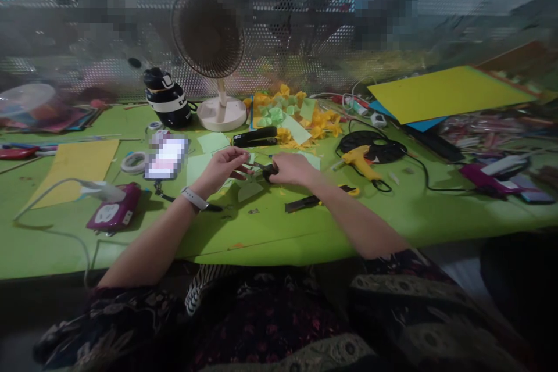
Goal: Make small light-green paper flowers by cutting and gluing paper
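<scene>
From my head camera, I had my left hand (223,170) just left of the frame's centre, thumb and forefinger nearly closed on a small pale green paper piece (251,159), other fingers loosely spread, probably to keep them off the blades. My right hand (296,170), at the centre, was curled around the dark-handled metal scissors (269,171), blades toward the paper, which suited cutting. Pale green paper sheets (198,170) lay beneath and beside my hands, seemingly for easy reach. Right of centre, the yellow plastic glue gun (361,164) rested by a black round tray (387,151), perhaps to spare the green tabletop (270,238).
</scene>
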`<action>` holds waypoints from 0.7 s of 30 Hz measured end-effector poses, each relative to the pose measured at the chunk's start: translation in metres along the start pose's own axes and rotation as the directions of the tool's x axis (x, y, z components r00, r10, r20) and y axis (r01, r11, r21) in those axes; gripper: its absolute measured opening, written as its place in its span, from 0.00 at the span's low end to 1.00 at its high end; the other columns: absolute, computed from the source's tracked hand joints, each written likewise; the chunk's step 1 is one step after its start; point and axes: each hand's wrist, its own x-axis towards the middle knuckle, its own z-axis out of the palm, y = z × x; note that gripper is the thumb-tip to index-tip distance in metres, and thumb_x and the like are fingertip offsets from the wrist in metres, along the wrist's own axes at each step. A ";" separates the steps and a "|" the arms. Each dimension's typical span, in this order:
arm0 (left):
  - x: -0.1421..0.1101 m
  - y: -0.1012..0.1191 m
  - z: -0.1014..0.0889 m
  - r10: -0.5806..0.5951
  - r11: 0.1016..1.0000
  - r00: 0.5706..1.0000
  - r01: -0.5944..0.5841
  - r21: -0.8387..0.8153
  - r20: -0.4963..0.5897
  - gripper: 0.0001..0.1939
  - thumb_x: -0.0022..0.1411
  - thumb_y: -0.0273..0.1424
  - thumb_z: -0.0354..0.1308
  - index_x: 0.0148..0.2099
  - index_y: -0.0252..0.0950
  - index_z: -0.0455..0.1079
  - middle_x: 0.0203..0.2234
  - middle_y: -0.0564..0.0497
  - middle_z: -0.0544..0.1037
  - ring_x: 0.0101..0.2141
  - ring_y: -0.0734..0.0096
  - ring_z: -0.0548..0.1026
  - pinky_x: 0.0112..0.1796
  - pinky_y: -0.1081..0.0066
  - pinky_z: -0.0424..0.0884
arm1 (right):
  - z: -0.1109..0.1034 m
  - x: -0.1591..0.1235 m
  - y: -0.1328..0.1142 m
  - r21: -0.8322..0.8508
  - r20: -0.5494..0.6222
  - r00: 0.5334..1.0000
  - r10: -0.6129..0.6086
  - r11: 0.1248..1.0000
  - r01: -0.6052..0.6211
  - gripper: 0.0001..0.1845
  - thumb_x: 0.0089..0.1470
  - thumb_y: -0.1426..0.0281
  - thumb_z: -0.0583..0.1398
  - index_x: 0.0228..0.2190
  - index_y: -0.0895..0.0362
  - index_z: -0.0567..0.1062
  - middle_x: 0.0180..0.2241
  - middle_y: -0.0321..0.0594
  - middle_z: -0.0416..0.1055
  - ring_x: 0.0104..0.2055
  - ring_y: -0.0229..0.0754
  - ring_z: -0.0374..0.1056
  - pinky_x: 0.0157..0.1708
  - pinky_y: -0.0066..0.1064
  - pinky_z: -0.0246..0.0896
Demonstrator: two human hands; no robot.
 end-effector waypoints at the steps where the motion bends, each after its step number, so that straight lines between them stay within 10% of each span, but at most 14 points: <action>1: 0.000 -0.001 0.000 -0.028 1.000 1.000 0.028 0.002 0.011 0.16 0.56 0.36 0.70 0.39 0.34 0.70 0.28 0.50 0.81 0.24 0.73 0.80 0.22 0.79 0.72 | 0.001 0.000 -0.002 -0.005 0.003 1.000 -0.003 1.000 0.003 0.16 0.51 0.60 0.60 0.38 0.59 0.76 0.38 0.49 0.77 0.36 0.49 0.71 0.29 0.32 0.53; 12: 0.000 0.002 0.001 -0.061 0.991 0.998 0.065 -0.118 0.034 0.14 0.58 0.20 0.66 0.47 0.31 0.74 0.30 0.49 0.83 0.35 0.72 0.83 0.39 0.73 0.79 | -0.005 -0.002 0.000 0.002 0.048 0.999 0.021 1.000 -0.021 0.13 0.51 0.66 0.62 0.37 0.60 0.76 0.37 0.50 0.77 0.36 0.49 0.71 0.27 0.32 0.53; 21: 0.005 0.002 -0.004 -0.123 0.967 0.988 0.098 -0.236 -0.094 0.07 0.59 0.21 0.66 0.40 0.31 0.73 0.33 0.46 0.84 0.33 0.69 0.83 0.33 0.75 0.77 | -0.010 0.002 0.017 0.176 0.083 0.992 0.093 0.979 -0.106 0.04 0.49 0.69 0.64 0.28 0.58 0.77 0.28 0.42 0.76 0.31 0.43 0.71 0.27 0.30 0.57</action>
